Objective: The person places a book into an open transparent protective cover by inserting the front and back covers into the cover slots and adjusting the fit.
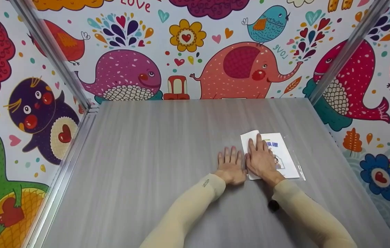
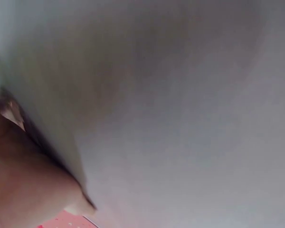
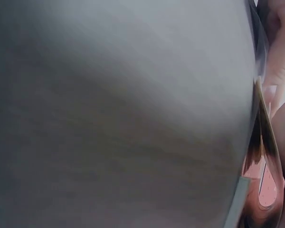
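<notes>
Bright cartoon animals are covering the printed wall (image 1: 188,65) around me, and metal rails (image 1: 51,51) are framing the grey, faintly streaked tabletop (image 1: 146,148). On its right half, a thin white booklet (image 1: 287,151) is lying flat in front of me. Its long axis is running away from my body, the far end leaning slightly left; blue lettering is sitting toward that far end, with an outlined figure nearer to me. At the far left, a white flap (image 1: 246,137) is rising a little from the cover, its corner bending.

My right hand (image 1: 261,160) is lying over the booklet's left part, fingers stretched long and pressing down without curling. My left hand (image 1: 231,167) is resting on the tabletop just beside the booklet's near left corner, fingers straight and slightly spread, holding nothing; I cannot tell whether its thumb is touching the paper. Smooth cream sleeves (image 1: 191,203) are covering both forearms. Clear, glossy film (image 1: 299,165) is glinting along the booklet's right edge.

My right hand is hiding much of the cover, so the lettering is showing only partly. A dark round object (image 1: 273,206) is peeking out beside my right sleeve, too obscured to identify. Both wrist views are mostly showing blurred grey surface, cutting off my fingers.
</notes>
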`<state>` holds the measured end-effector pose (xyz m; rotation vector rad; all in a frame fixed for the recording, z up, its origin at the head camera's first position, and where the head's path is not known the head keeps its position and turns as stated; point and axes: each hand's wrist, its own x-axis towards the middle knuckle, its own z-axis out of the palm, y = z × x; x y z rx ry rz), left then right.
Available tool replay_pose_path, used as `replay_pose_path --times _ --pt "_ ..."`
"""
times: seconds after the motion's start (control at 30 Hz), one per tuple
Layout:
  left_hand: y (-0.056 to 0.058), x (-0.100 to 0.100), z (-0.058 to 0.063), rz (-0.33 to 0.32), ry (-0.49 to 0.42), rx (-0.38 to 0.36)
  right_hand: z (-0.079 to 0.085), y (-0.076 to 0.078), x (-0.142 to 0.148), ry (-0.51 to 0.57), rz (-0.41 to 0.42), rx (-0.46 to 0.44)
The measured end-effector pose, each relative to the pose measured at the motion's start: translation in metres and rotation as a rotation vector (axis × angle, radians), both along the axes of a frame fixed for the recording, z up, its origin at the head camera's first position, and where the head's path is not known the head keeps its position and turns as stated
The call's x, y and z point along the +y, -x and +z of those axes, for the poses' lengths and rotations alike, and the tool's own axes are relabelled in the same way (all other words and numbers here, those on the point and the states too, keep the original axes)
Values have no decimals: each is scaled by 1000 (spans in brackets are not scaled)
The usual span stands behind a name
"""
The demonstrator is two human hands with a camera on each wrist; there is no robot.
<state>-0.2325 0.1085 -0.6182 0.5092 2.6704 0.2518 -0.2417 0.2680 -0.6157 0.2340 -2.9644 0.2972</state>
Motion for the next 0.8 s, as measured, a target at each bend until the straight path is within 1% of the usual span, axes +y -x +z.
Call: replay_pose_path --times 0.13,0.27,0.4,0.6,0.63,0.8 --pt "-1 0 2 -4 -5 8 0 0 -1 -2 -3 2" --pt "-4 -3 8 -14 11 20 0 0 -2 0 -5 6" --pt "-4 -4 8 -20 26 13 0 0 -3 1 -4 8" --pt "-10 -8 18 -48 37 16 1 1 -1 5 -10 0" --pt "-11 -9 19 -51 27 14 1 1 -1 7 -12 -3" --pt "-5 -8 13 -60 14 -5 0 1 -2 25 -12 1"
